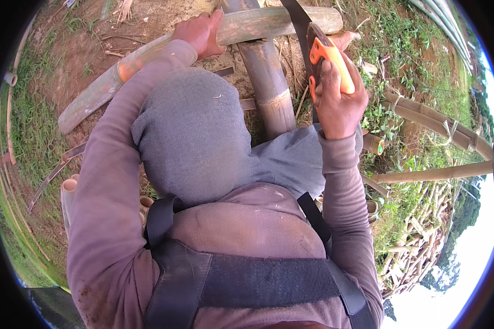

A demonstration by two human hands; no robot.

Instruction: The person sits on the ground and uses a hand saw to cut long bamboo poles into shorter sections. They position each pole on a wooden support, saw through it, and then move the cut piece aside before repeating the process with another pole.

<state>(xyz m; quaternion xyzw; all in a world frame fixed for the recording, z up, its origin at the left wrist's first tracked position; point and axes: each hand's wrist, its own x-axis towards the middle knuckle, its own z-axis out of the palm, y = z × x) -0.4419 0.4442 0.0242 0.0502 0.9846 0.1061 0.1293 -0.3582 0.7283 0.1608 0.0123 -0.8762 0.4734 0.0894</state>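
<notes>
My left hand is closed round a long greenish bamboo pole, which slants from the middle left up to the top right. The pole lies across a thicker, darker bamboo pole running away from me. In my right hand is the handle of a handsaw, orange and black. Its dark blade crosses over the green pole near the pole's right end; whether the teeth touch or cut the bamboo I cannot tell. My grey-clad knee is bent up between my arms.
A bare foot shows beside the saw. Tied bamboo poles form a frame at the right, above a heap of cut bamboo pieces. Cut bamboo tubes stand at the left. More long poles lie at the top right.
</notes>
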